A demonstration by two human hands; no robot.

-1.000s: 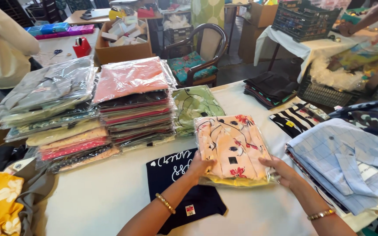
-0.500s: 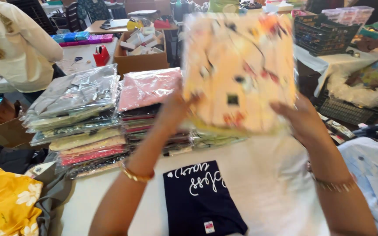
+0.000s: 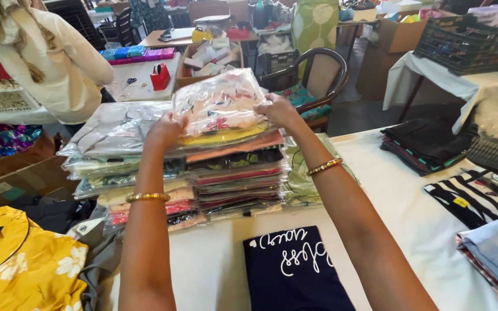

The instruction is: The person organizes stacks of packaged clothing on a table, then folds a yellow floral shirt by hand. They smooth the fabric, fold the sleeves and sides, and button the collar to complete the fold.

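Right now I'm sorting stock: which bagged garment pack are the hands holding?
The floral pink-and-cream pack atop the middle stack, gripped by left hand and right hand; the others lie untouched.

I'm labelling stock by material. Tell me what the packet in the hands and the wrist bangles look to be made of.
Floral packet: folded printed cloth in clear glossy plastic film; it glares and crinkles. Bangles: shiny gold-coloured metal by their gleam, though plated or solid cannot be told.

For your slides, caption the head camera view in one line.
Both hands, left and right, set a bagged floral garment atop a stack of packaged clothes.
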